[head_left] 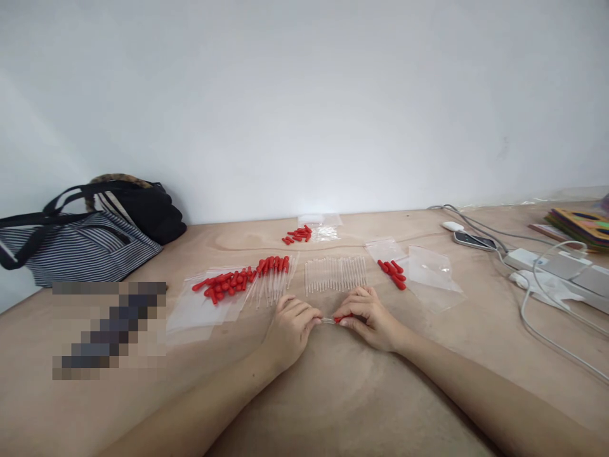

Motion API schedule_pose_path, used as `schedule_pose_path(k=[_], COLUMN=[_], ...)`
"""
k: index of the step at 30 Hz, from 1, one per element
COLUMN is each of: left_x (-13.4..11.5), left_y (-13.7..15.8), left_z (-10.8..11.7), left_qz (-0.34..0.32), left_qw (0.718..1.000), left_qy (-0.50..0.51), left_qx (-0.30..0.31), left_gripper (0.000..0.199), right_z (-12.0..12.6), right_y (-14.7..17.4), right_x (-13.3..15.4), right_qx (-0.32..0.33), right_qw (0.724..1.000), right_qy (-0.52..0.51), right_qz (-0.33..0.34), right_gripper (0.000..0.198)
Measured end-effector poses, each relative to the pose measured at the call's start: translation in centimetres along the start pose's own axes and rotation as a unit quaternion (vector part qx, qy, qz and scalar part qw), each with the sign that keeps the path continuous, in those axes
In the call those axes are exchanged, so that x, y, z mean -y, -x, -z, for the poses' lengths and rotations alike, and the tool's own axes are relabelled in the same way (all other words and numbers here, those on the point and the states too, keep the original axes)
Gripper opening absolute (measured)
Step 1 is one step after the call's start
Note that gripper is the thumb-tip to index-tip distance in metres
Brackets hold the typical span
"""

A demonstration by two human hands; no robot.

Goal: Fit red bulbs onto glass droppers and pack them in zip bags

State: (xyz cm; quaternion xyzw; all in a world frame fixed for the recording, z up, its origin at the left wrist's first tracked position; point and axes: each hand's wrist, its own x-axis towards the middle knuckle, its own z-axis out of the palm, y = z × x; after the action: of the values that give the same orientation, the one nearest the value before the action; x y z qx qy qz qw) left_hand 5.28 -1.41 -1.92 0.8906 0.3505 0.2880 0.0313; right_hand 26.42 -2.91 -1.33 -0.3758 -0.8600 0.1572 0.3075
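Observation:
My left hand [295, 327] pinches a thin clear glass dropper tube [328, 320]; its far end is hidden in the fingers. In my right hand [370, 322] is a red rubber bulb [338, 320], closed between thumb and fingers against the tube's right end. How far the tube sits inside the bulb is hidden. Just beyond my hands lies a row of bare glass tubes [335, 274]. Droppers with red bulbs on them [272, 270] lie side by side to the left, near a heap of red bulbs [226, 284]. Several loose red bulbs [392, 273] lie to the right.
Clear plastic bags [431, 273] lie at the right, another bag [190, 311] under the left heap. Farther back are more red bulbs [299, 235] and glass tubes [326, 233]. A striped bag [95, 247] stands left; cables, a power strip [587, 277] and a phone [474, 240] lie right.

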Motion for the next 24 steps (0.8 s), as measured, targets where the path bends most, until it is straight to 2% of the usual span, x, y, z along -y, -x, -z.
schedule_pose_path(k=[12,24], left_x=[-1.0,-1.3], left_y=[0.1,0.2], left_z=[0.2,0.1], left_qz=[0.031,0.03], left_qw=[0.999,0.999], left_qy=[-0.013,-0.006], left_qx=[0.004,-0.011], left_gripper=[0.023,0.022], right_z=[-0.5,-0.7], right_y=[0.0,0.0], right_x=[-0.8,-0.5], right_qx=[-0.041,-0.076], right_qw=[0.998,0.995], right_qy=[-0.035,-0.069], right_qz=[0.022,0.016], right_gripper=[0.013,0.006])
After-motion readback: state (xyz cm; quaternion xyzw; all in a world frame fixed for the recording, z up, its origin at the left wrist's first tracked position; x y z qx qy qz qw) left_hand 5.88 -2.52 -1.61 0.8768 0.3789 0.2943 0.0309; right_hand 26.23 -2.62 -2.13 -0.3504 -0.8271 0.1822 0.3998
